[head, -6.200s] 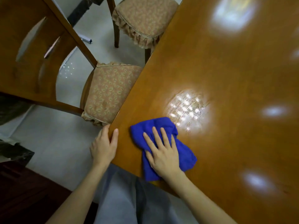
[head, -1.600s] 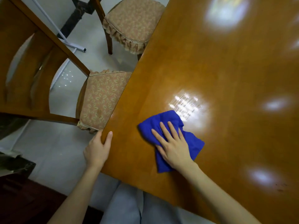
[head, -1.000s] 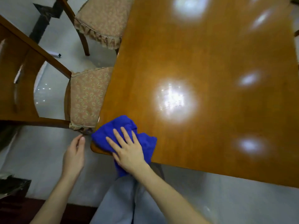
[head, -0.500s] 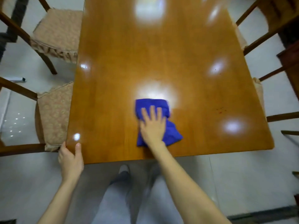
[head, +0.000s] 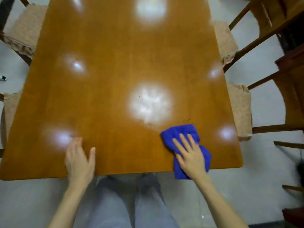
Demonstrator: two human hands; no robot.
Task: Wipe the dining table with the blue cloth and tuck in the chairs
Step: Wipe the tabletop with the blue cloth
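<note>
The glossy brown dining table [head: 115,66] fills the view, and I stand at its near short end. The blue cloth [head: 181,132] lies crumpled near the near right corner, its lower part hanging over the edge. My right hand [head: 190,157] presses flat on the cloth with fingers spread. My left hand [head: 79,159] rests flat on the tabletop at the near edge, left of centre, fingers straight. Two cushioned chairs stand on the left [head: 9,109] [head: 23,33] and two on the right [head: 240,111] [head: 225,41], seats partly under the table.
Wooden chair backs [head: 279,27] stick out at the right, with more dark furniture [head: 294,56] behind them. A small white object [head: 3,78] lies on the pale tiled floor at the left. My legs [head: 125,203] are below the table's near edge.
I have come round to the table's short end. My right hand slid the cloth from the middle toward the near right corner. My left hand left the corner edge and now lies flat on top.
</note>
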